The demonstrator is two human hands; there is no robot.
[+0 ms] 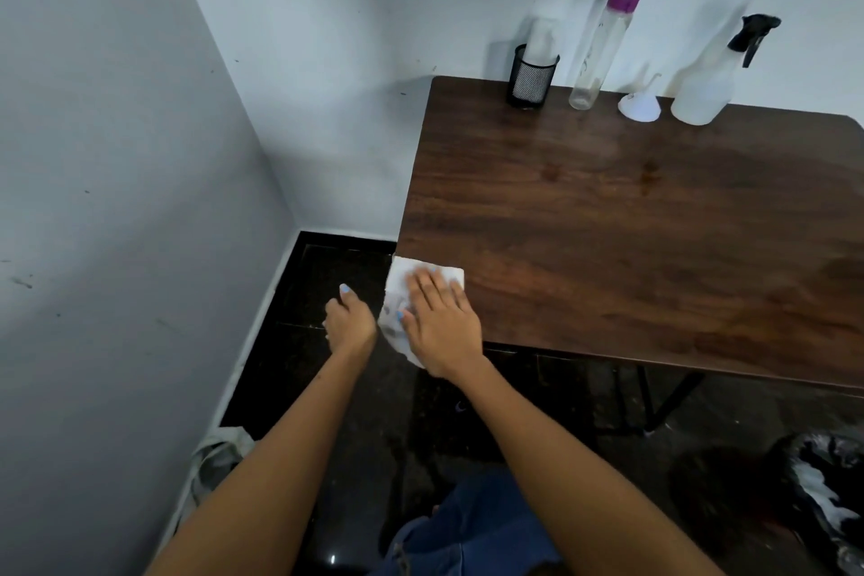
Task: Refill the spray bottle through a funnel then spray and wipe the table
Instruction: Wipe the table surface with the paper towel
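Right hand (442,323) flat, fingers straight, pressing my cloth (411,290) on table (631,225) corner; left hand (348,323) loosely curled beside, holding nothing.

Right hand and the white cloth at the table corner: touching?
Touching. The head view shows the right hand lying flat on the white cloth, fingers spread over it at the near-left corner of the table.
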